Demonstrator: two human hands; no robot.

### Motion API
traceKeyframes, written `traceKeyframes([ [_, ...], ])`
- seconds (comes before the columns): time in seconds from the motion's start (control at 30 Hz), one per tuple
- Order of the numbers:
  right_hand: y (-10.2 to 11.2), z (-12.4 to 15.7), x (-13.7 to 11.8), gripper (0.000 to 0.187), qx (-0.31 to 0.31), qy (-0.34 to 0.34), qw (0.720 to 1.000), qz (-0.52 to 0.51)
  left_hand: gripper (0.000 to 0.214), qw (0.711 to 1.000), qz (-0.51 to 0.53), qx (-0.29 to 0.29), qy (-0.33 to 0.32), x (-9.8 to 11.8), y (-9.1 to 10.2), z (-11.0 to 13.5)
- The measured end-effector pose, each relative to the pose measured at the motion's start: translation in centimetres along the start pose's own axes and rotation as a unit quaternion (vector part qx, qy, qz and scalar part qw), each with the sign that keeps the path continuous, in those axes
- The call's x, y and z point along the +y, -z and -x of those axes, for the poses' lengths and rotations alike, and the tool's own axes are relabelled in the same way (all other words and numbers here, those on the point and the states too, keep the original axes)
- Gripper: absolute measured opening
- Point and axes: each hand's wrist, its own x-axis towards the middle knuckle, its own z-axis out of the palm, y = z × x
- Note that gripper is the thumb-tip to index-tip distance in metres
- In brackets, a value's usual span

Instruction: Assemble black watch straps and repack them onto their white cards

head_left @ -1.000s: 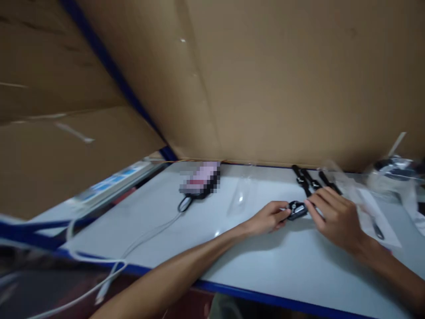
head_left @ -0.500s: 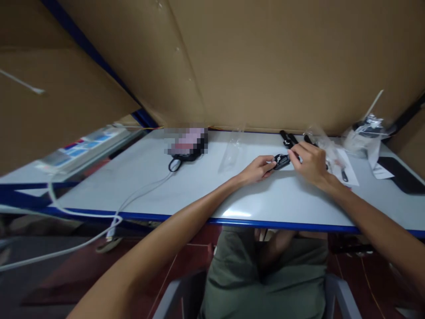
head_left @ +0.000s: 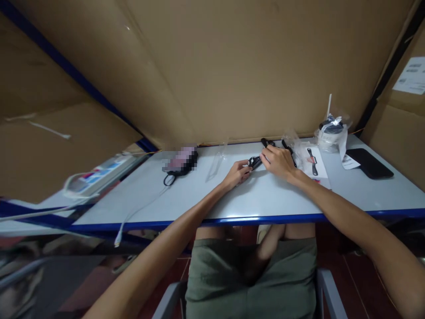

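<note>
A small black part with pale marks point(head_left: 254, 162) is held between my hands, just over the table. My left hand point(head_left: 237, 173) is closed on its near left end, thumb on top. My right hand point(head_left: 277, 161) pinches its far right end, where the fingers cover much of it. What kind of part it is, I cannot make out. Close behind my right hand lie black pieces point(head_left: 264, 142) like handles, partly hidden by it. To its right are crumpled clear plastic bags point(head_left: 296, 144) and a white sheet point(head_left: 322, 172) bearing a picture of a black two-handled tool.
The white table point(head_left: 186, 201) has a blue front edge. A black phone point(head_left: 372, 163) lies at right, by a plastic-wrapped cup point(head_left: 329, 141) with a straw. Leftward are a clear plastic sleeve point(head_left: 215, 166), a black pouch point(head_left: 181, 171) with a loop, a cable and a power strip point(head_left: 99, 176).
My view has turned to the right, so the table and its things appear farther left. Both hands still hold the black part close together.
</note>
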Motion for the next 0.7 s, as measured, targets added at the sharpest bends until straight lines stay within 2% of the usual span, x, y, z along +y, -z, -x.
traceKeyframes([
  [0.3,0.7,-0.4,0.3,0.038,-0.058,-0.029,0.998,0.011,0.022,0.998,-0.007,0.058,0.001,-0.4,-0.3,-0.4],
  [0.7,1.8,-0.9,-0.3,0.041,-0.024,-0.015,1.0,0.001,0.021,0.997,-0.001,0.08,-0.003,-0.8,-0.3,-0.7],
])
